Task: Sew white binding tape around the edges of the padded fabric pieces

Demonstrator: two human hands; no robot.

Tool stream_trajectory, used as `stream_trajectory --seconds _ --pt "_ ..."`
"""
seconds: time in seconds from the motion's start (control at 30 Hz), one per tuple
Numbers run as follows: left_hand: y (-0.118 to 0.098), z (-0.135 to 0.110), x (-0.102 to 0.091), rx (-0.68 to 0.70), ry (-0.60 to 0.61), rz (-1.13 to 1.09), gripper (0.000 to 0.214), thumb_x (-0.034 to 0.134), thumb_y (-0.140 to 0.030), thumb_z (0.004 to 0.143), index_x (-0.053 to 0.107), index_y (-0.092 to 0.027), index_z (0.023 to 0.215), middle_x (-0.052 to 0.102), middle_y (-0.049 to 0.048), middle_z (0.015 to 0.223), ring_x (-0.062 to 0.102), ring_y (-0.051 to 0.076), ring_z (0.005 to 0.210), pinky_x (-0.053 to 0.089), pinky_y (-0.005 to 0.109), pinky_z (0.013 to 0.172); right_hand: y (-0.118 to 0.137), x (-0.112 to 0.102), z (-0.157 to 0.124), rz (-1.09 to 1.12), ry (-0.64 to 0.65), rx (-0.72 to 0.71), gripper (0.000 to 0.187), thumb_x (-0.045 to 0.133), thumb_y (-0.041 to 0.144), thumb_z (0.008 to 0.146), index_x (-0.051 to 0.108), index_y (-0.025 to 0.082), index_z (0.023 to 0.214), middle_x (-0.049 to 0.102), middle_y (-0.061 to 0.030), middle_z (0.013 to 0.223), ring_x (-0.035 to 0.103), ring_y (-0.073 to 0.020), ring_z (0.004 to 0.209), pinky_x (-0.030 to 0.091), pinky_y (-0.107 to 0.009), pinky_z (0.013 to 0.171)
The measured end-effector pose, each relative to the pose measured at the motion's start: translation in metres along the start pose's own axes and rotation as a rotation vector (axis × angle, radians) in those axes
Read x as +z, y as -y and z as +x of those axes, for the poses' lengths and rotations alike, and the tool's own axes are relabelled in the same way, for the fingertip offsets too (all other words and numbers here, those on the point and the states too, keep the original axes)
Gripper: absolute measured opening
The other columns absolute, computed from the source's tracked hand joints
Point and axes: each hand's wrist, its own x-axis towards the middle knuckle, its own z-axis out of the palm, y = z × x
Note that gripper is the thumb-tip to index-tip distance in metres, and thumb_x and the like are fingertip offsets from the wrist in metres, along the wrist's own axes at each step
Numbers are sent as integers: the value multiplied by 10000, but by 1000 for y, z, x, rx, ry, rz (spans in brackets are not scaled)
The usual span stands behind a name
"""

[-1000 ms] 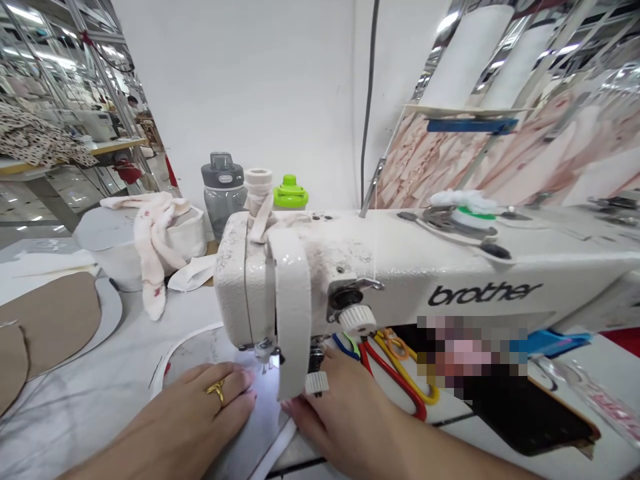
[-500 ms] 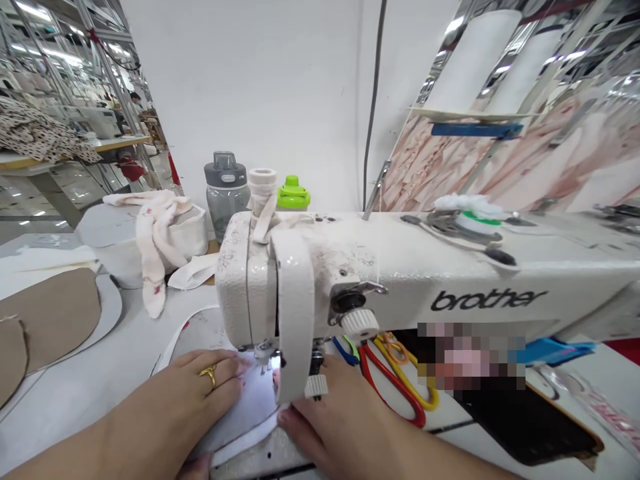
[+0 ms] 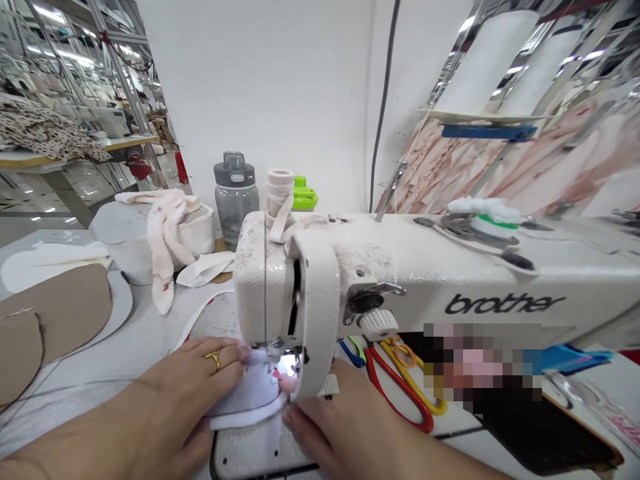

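A white Brother sewing machine (image 3: pixel 425 267) fills the middle of the view. Under its needle (image 3: pixel 273 357) lies a white fabric piece (image 3: pixel 250 400) lit by the machine lamp. My left hand (image 3: pixel 200 383), with a gold ring, lies flat on the fabric left of the needle, fingers stretched. My right hand (image 3: pixel 333 417) rests on the fabric's right edge just in front of the presser foot, fingers pressing down; part of it is hidden behind the machine head.
Red and yellow scissors (image 3: pixel 400 380) lie under the machine arm. A grey bottle (image 3: pixel 236 197), a green-capped bottle (image 3: pixel 303 195) and a white tub draped with cloth (image 3: pixel 165 230) stand behind. Brown cardboard patterns (image 3: pixel 55 310) lie at left. A dark phone (image 3: pixel 540 427) sits at right.
The fabric has been turned and drawn toward me under the needle, its edge now curling at the plate. Both hands shifted slightly with it. The view has moved left.
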Motion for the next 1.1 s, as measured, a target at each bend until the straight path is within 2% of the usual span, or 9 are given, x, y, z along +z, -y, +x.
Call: stream_trajectory --seconds 0.23,0.37,0.5,0.57,0.67,0.73,0.83,0.97,1.1 --pt "4 10 -3 38 -13 -38 552 538 -126 731 574 -244 1268 639 38 1286 572 235 1227 415 396 1125 -1 -1 0 56 4 21 376 485 332 956 648 174 1256 669 -143 1111 601 -299 1027 512 -430 896" --pt "8 13 -8 71 31 -60 512 517 -90 714 643 -262 1180 656 10 1254 577 211 1222 365 375 1159 -1 -2 2 46 18 23 390 475 335 958 643 155 1260 658 -163 1139 592 -312 1041 510 -451 899" --pt "18 11 -5 56 40 -62 622 509 -83 742 601 -373 1285 599 -56 1357 555 181 1253 318 377 1179 1 -1 4 29 11 19 405 476 341 955 623 169 1290 647 -164 1183 594 -307 1045 514 -448 893" --pt "20 12 -5 53 55 -64 629 494 -95 776 584 -416 1309 577 -74 1389 552 186 1259 346 395 1157 2 -1 4 17 21 24 367 475 352 956 663 176 1217 649 -160 1184 596 -300 1043 517 -439 886" --pt "20 14 -6 29 78 -89 565 417 -119 854 603 -428 1288 578 -90 1387 548 194 1262 427 409 1084 3 0 4 -25 42 30 322 461 368 965 730 191 953 683 -138 1062 601 -294 1028 513 -432 876" --pt "19 15 -5 -6 23 -113 529 344 -147 904 632 -432 1244 579 -104 1379 562 191 1246 423 453 1075 4 2 4 -79 28 34 344 450 363 975 726 203 845 693 -119 935 614 -282 976 514 -422 846" --pt "17 13 2 -36 -109 -173 500 315 -186 925 683 -427 1163 602 -103 1350 600 188 1196 389 494 1094 4 6 3 -131 -31 22 344 463 363 974 727 216 809 688 -101 843 625 -269 901 515 -399 789" --pt "16 12 8 -22 -240 -151 489 335 -174 906 702 -406 1132 647 -99 1289 626 177 1155 398 459 1099 2 10 3 -127 -84 -15 330 473 378 965 742 216 862 700 -113 904 620 -258 877 514 -387 772" --pt "17 17 3 -6 -195 -95 505 335 -171 886 689 -411 1153 636 -115 1299 624 174 1154 412 448 1090 2 10 5 -127 -47 -9 327 462 369 963 738 205 897 704 -123 933 626 -265 901 519 -396 788"
